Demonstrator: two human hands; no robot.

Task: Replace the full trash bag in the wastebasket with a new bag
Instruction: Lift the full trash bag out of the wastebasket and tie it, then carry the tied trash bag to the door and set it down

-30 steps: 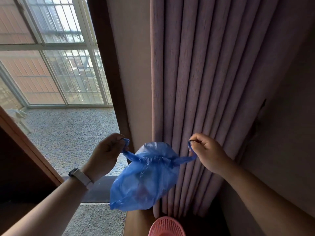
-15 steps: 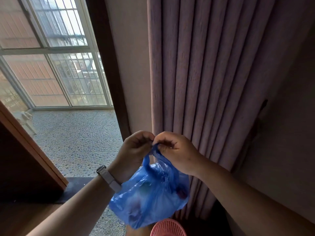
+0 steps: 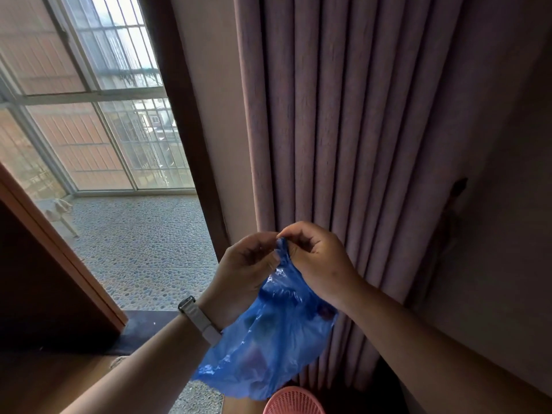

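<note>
Both hands, left hand (image 3: 245, 265) and right hand (image 3: 316, 261), are pinching the blue trash bag (image 3: 268, 345) handles, needing a snug knot

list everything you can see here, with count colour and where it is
trash bag: 1, blue, held up at centre, hanging above the wastebasket
wastebasket: 1, pink mesh, bottom edge, only the rim shows
curtain: 1, mauve, hanging right of centre
window: 1, pale frame with a grille, upper left
pebbled floor: 1, grey, beyond the doorway at left
watch: 1, pale strap, on the left wrist
left hand: 1, pinching the bag's top
right hand: 1, pinching the bag's top, touching the left
</note>
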